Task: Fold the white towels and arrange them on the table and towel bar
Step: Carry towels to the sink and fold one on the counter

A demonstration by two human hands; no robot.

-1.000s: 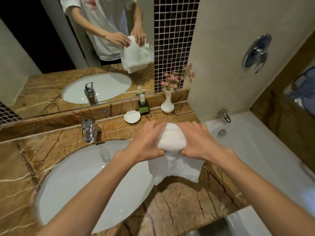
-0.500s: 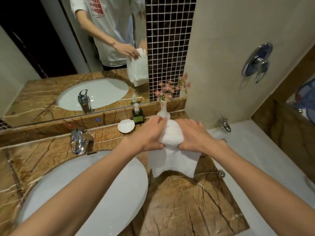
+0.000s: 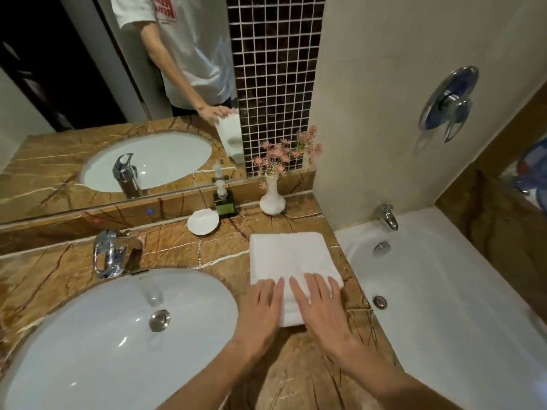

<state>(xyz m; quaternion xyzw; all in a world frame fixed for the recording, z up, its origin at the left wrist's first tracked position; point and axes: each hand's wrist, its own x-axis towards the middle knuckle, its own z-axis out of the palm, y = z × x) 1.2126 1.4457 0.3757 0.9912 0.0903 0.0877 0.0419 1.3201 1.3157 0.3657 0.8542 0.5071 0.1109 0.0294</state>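
Pressing flat on a folded white towel (image 3: 288,258), left hand (image 3: 260,309) and right hand (image 3: 321,306), both palms down with fingers spread and gripping nothing, covering the towel's near edge. Lying on the brown veined marble counter (image 3: 189,247), between the oval white sink (image 3: 118,335) and the white bathtub (image 3: 444,291), its right edge running close to the counter's tub-side lip.

Holding no water, by the look of it, the sink basin, with only a round metal drain plug (image 3: 159,320) at its bottom and a chrome faucet (image 3: 108,257) standing at its back rim. Likewise bare, the visible part of the tub, with a chrome spout (image 3: 386,216) at its head and two round metal fittings on its inner wall.

Ranged along the counter's back edge, well beyond the towel: a small white shell-shaped dish (image 3: 203,221), seemingly with nothing in it; just beside that, a dark green pump bottle (image 3: 225,201), contents not visible; farther right, a white vase (image 3: 272,199) carrying a spray of pink flowers (image 3: 284,155).

Reflected in the mirror (image 3: 74,143) above: sink, faucet, a white T-shirt and one hand on the towel. Mounted on the cream wall over the tub, a chrome shower control (image 3: 450,102).
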